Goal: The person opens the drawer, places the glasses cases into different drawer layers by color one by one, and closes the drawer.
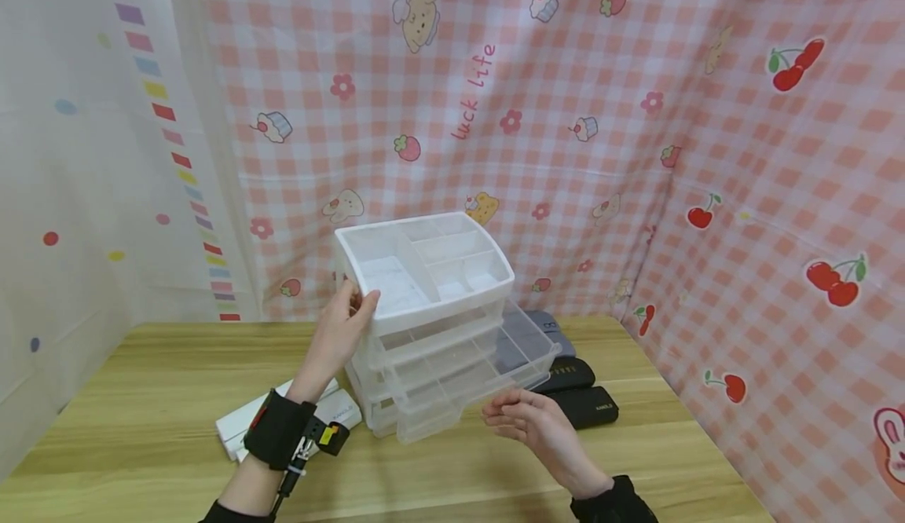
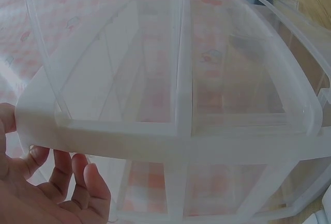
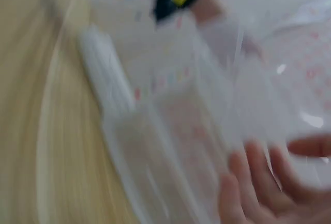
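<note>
A white and clear plastic drawer organizer [image 1: 417, 317] stands on the table, its top tray split into several compartments. A clear divided drawer [image 1: 434, 417] juts out of its lower part toward the front right. My left hand [image 1: 342, 330] grips the left front corner of the top, thumb at the rim; in the left wrist view the fingers [image 2: 62, 175] curl beneath the white edge. My right hand [image 1: 540, 433] is just in front of the drawer's right end, fingers loosely bent and holding nothing. The right wrist view is blurred, with that hand's fingers beside the clear plastic.
White cases [image 1: 233, 426] lie left of the organizer, partly behind my left wrist. To its right are a black case [image 1: 594, 407], another black case [image 1: 576, 370] and a grey-blue case [image 1: 563, 342] with a glasses mark. Checked cloth [image 1: 601, 52] hangs behind and to the right.
</note>
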A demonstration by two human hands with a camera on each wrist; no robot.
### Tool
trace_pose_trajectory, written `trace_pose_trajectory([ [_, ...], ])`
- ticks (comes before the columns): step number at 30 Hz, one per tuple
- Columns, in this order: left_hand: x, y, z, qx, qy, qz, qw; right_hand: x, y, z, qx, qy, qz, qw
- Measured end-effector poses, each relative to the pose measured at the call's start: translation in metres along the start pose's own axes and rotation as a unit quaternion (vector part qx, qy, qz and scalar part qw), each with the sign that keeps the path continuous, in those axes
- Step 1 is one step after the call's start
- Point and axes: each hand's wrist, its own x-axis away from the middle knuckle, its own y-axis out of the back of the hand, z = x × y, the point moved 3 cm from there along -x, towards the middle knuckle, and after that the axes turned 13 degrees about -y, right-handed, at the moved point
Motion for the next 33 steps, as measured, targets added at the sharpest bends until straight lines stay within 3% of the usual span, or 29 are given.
trace_pose_trajectory([
  [3,0.0,-0.001,0.0,0.0,0.0,0.002,1.0,-0.003,0.018,-0.003,0.14,0.0,-0.008,0.9901],
  [5,0.0,0.0,0.0,0.0,0.002,0.003,1.0,-0.006,0.029,-0.004,0.242,0.021,-0.006,0.9701],
  [7,0.001,0.0,0.0,-0.001,0.002,0.004,1.0,-0.007,0.04,-0.004,0.334,0.056,-0.006,0.941],
  [11,0.001,0.001,-0.001,-0.001,0.0,0.004,1.0,-0.013,0.065,-0.008,0.452,0.092,-0.051,0.886],
  [14,0.0,0.001,0.0,0.001,-0.002,0.003,1.0,-0.018,0.087,-0.012,0.519,0.078,-0.109,0.844],
  [17,0.0,0.001,0.0,0.003,-0.004,0.004,1.0,-0.022,0.107,-0.014,0.591,0.069,-0.155,0.7883],
  [19,0.0,0.0,0.0,0.003,-0.004,0.004,1.0,-0.022,0.118,-0.015,0.633,0.07,-0.172,0.7518],
  [22,0.0,0.0,0.001,0.005,-0.001,0.005,1.0,-0.022,0.13,-0.016,0.675,0.086,-0.18,0.7106],
  [24,0.0,0.0,0.001,0.005,-0.002,0.005,1.0,-0.022,0.136,-0.016,0.69,0.095,-0.183,0.6942],
  [33,-0.001,0.001,0.001,0.003,-0.003,0.006,1.0,-0.03,0.141,-0.02,0.726,0.063,-0.198,0.6559],
])
